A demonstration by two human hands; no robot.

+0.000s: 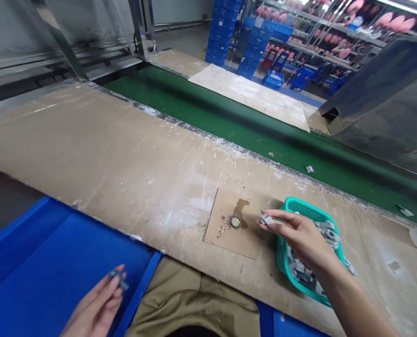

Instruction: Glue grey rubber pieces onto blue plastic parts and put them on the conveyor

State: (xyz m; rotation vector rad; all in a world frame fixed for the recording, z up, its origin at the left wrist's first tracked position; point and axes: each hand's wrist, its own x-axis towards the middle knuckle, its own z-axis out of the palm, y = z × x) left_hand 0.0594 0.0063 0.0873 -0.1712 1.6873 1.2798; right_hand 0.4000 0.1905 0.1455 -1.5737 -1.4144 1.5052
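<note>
My right hand pinches a small grey block between thumb and fingers, just left of a green plastic basket. Inside that basket lie many similar grey pieces. Left of the held block, a square of cardboard bears a small round cap and a brown wet stain. At the lower left, my left hand is closed on a small grey-blue piece, above a blue bin. The exact kind of these pieces cannot be made out.
Beyond the worn tabletop runs a green conveyor belt with two loose grey pieces on it. A pale board lies across its far side. A metal housing stands at right. Stacked blue crates are behind.
</note>
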